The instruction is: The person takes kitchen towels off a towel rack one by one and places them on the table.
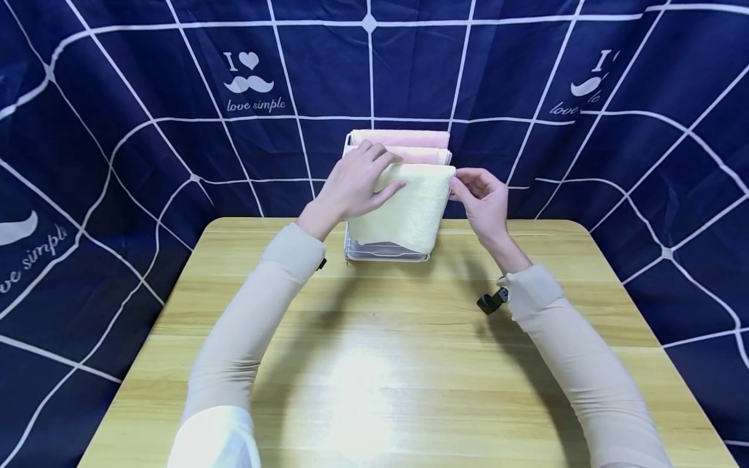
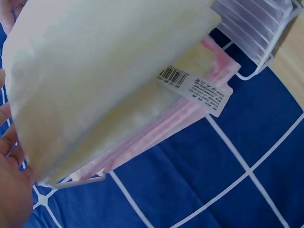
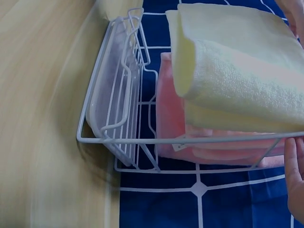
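Note:
A folded pale yellow towel stands upright at the front of a white wire rack. At its upper left is my left hand, fingers loosely spread over the top edge and thumb in front. My right hand pinches the towel's upper right corner between thumb and fingertips, beside the rack's rail. Behind it stand folded pink towels. Seen in the left wrist view, a white barcode label hangs between yellow and pink layers. The right wrist view shows the yellow towel's rounded fold.
The rack has a white tray at its base, near the back edge of the wooden table. A dark blue cloth with white lines hangs behind and at both sides. A black wrist device sits under the right sleeve.

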`<state>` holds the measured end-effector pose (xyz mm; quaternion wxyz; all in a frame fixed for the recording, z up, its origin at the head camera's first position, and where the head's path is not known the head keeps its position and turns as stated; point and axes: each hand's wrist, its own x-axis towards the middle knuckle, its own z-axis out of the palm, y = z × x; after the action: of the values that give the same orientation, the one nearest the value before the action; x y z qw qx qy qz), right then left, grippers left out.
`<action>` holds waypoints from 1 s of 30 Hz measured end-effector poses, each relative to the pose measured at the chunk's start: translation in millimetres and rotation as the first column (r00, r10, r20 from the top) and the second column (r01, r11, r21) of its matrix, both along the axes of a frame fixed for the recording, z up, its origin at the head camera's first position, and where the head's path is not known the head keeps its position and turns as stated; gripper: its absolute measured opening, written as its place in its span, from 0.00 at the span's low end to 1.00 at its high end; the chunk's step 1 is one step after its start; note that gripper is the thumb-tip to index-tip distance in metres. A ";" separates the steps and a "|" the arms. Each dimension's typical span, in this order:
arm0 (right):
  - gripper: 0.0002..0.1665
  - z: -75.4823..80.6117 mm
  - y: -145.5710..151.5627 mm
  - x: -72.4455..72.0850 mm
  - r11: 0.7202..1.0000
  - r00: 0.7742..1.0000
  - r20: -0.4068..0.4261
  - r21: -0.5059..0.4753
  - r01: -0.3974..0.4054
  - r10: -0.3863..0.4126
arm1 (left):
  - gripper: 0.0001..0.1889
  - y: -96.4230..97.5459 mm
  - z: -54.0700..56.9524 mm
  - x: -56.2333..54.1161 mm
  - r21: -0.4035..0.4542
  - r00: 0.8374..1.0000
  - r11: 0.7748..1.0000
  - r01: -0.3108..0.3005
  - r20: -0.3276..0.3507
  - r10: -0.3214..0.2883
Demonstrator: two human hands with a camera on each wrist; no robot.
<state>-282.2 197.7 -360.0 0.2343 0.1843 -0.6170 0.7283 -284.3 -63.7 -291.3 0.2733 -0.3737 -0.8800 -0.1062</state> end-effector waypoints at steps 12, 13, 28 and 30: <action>0.20 -1.0 -0.9 -3.9 1.000 1.000 0.010 -0.024 -0.017 0.017 | 0.21 5.5 -3.4 -8.9 0.020 0.999 1.000 -0.016 0.044 0.016; 0.20 -0.9 -1.0 -3.9 0.999 1.000 0.011 -0.029 -0.019 0.019 | 0.21 6.0 -3.1 -9.1 0.024 0.999 1.000 -0.016 0.049 0.015; 0.20 -3.5 -0.3 -8.1 0.998 0.999 0.020 -0.037 -0.043 0.044 | 0.19 5.5 1.8 -13.4 0.083 0.989 0.996 -0.012 0.146 0.000; 0.19 -3.6 -0.4 -8.2 0.999 0.999 0.022 -0.032 -0.039 0.039 | 0.18 5.4 1.5 -14.3 0.104 0.990 0.995 -0.001 0.140 -0.013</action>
<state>-290.4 197.3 -363.6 0.2158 0.1842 -0.6042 0.7446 -298.6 -58.3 -289.8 0.2294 -0.3533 -0.8892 -0.1788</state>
